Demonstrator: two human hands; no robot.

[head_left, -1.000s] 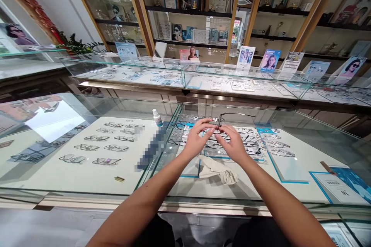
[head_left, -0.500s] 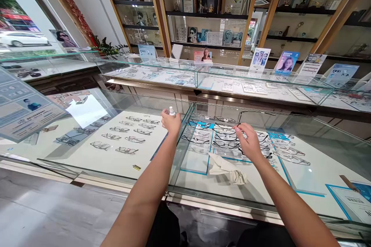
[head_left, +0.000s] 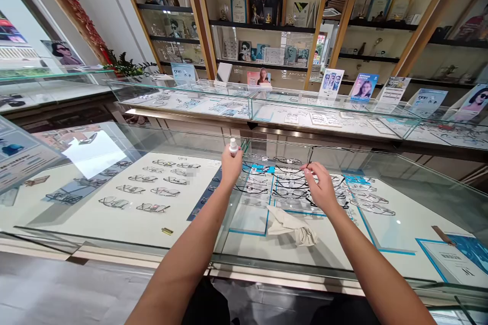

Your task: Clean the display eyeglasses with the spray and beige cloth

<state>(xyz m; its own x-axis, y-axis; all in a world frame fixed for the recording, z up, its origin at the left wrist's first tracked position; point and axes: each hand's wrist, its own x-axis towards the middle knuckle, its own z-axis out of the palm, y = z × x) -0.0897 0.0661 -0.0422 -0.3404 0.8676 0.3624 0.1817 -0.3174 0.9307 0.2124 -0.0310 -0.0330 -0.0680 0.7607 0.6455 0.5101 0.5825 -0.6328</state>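
Observation:
My left hand (head_left: 232,163) is closed round a small white spray bottle (head_left: 233,145), its top sticking up above the fingers, over the divider between two glass cases. To the right, my right hand (head_left: 319,183) pinches a dark pair of glasses (head_left: 309,155) between thumb and fingers; one thin temple stretches to the right above the hand. Rows of glasses (head_left: 292,183) lie below and around my right hand. A crumpled beige cloth (head_left: 292,227) rests on the glass nearer to me.
More glasses (head_left: 153,208) sit in the left case near a small gold-coloured object (head_left: 166,231). Behind runs another glass counter (head_left: 213,101) with upright cards. A blue-edged sheet (head_left: 446,261) lies at the right, and a tilted leaflet (head_left: 23,155) stands at the left.
My left hand and the bottle have shifted right towards my right hand, and the bottle shows more above the fingers. The whole view has turned slightly. My right hand still pinches the glasses.

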